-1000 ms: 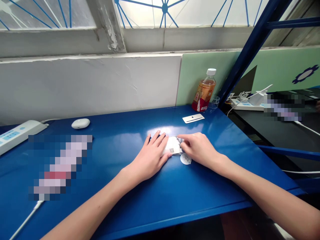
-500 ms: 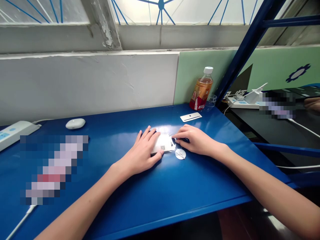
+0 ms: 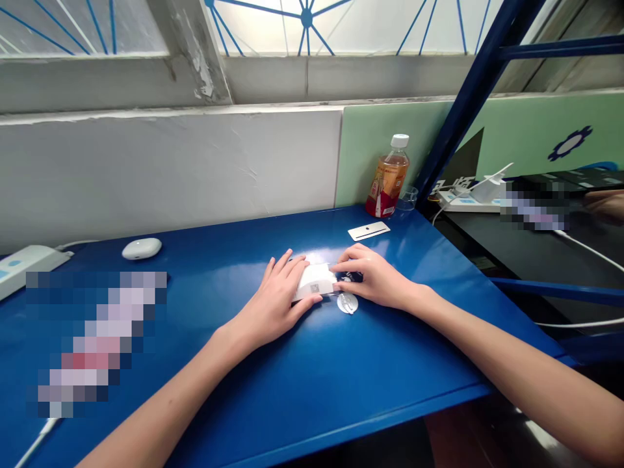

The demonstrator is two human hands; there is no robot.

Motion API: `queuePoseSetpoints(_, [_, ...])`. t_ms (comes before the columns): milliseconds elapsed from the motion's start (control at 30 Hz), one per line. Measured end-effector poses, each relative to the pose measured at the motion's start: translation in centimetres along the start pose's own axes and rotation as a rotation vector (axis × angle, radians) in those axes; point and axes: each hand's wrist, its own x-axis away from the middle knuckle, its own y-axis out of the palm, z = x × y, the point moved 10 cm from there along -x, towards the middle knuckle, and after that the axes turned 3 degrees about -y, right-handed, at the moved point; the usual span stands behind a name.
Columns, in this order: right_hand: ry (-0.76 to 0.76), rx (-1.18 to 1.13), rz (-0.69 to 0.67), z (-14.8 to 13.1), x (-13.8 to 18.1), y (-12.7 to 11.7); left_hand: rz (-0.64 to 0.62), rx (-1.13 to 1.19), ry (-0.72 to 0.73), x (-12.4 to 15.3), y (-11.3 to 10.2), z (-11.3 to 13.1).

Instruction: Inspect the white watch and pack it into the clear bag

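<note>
Currently left hand (image 3: 273,305) flat, fingers spread, pinning white packet (image 3: 316,283) mid blue table (image 3: 302,390). Right hand (image 3: 375,279) pinches packet's 3 o'clock edge. Round foil disc (image 3: 347,303) at packet's 5 o'clock.

Glossy blue table (image 3: 302,383), white wall (image 3: 170,169), bright window (image 3: 302,26), green panel (image 3: 526,136), blue shelving frame (image 3: 468,104)

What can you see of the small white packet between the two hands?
The packet is small, flat and white, paper or film by its look, with a tiny dark square code printed on its face. It lies on the blue table. The left hand presses on its left part, fingers spread; the right hand pinches its right end. A round silvery disc lies right beside it.
</note>
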Motion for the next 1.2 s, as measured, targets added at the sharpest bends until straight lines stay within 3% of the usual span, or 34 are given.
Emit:
queuePoseSetpoints(233, [-0.080,0.177,-0.017,-0.2,-0.2,-2.0,0.068,-0.031,-0.015,-0.1,-1.1,-0.5])
queuePoseSetpoints(367, [-0.026,0.206,-0.095,0.6,0.0,-3.0,0.080,-0.007,-0.022,0.0,-1.5,-0.7])
queuePoseSetpoints(533, [0.045,0.148,-0.212,1.2,0.5,-2.6,0.100,0.028,0.047,0.2,-1.4,0.1])
queuePoseSetpoints(967, [-0.039,-0.019,-0.121,-1.1,0.3,0.0,0.127,0.042,0.075,0.4,-1.3,1.1])
queuePoseSetpoints(1200, [-0.073,0.066,-0.091,-0.9,0.2,-1.4,0.113,0.084,-0.010,0.2,-1.8,0.2])
